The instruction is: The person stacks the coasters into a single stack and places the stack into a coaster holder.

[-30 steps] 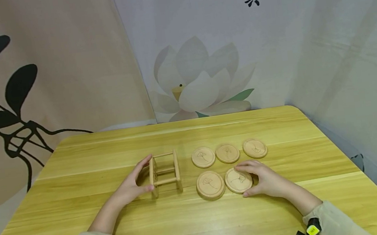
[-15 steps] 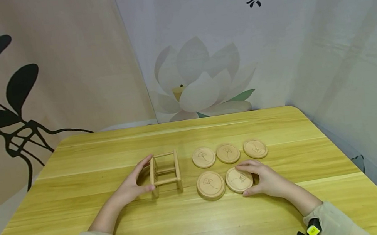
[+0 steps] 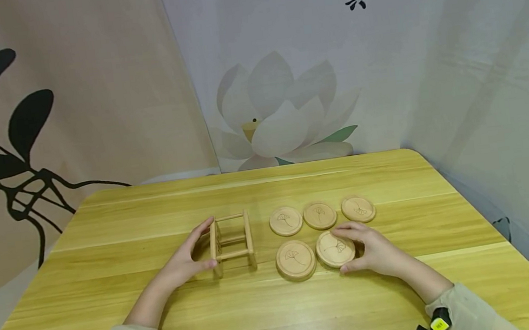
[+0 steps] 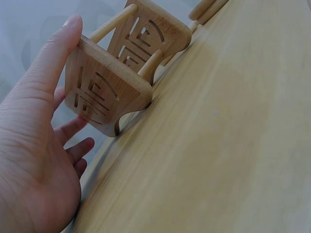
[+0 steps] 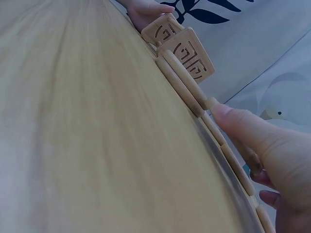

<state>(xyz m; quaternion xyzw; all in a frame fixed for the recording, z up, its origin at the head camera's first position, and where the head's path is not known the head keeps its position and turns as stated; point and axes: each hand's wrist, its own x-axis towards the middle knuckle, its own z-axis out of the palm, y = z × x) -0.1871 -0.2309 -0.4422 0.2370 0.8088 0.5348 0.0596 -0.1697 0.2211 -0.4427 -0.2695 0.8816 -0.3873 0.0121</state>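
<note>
My left hand [image 3: 184, 261] grips the near end panel of a small wooden coaster rack [image 3: 247, 241], thumb on one edge and fingers at the opposite edge. Cut-out slots pattern the rack's end panels [image 4: 95, 92], and round rods join them. My right hand [image 3: 371, 248] pinches a round wooden coaster [image 3: 334, 249] by its rim between thumb and fingers. This coaster bears an engraved ginkgo leaf and sits slightly tilted, its rim just off the table. Left of it lies a stack of coasters [image 3: 295, 260], two thick in the right wrist view.
Three more coasters lie in a row behind: the left coaster [image 3: 285, 221], the middle coaster [image 3: 320, 216] and the right coaster [image 3: 358, 209]. All rest on a yellow wooden table [image 3: 281, 315]. A printed cloth backdrop [image 3: 279, 76] hangs behind the table.
My right hand has raised the pinched coaster slightly and tilted it. My left hand and the rack hold still.
</note>
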